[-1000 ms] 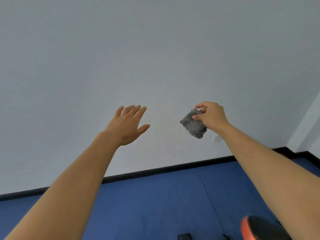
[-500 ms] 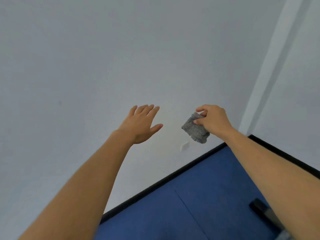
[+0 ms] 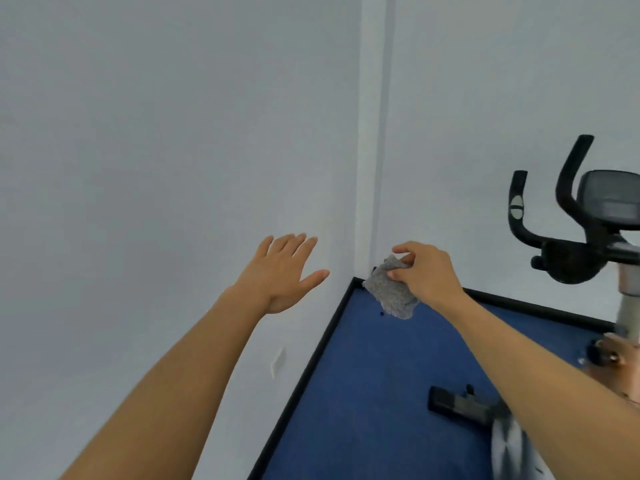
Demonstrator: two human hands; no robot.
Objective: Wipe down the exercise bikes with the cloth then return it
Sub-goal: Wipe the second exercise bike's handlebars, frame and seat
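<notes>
1. A small gym room: an exercise bike [image 3: 585, 261] stands at the right, its black handlebars [image 3: 518, 220] and console [image 3: 611, 199] raised.
2. A blue floor [image 3: 374, 393] runs to black skirting [image 3: 313, 365].
3. 2 bare white walls [image 3: 173, 133] meet at the far corner.

The blue floor [image 3: 363, 393] is running into the room corner [image 3: 356, 280], edged by a black skirting strip [image 3: 313, 362]. An exercise bike [image 3: 571, 265] is standing on it, right of the corner, its black base bar [image 3: 446, 403] lying flat on the blue.
</notes>
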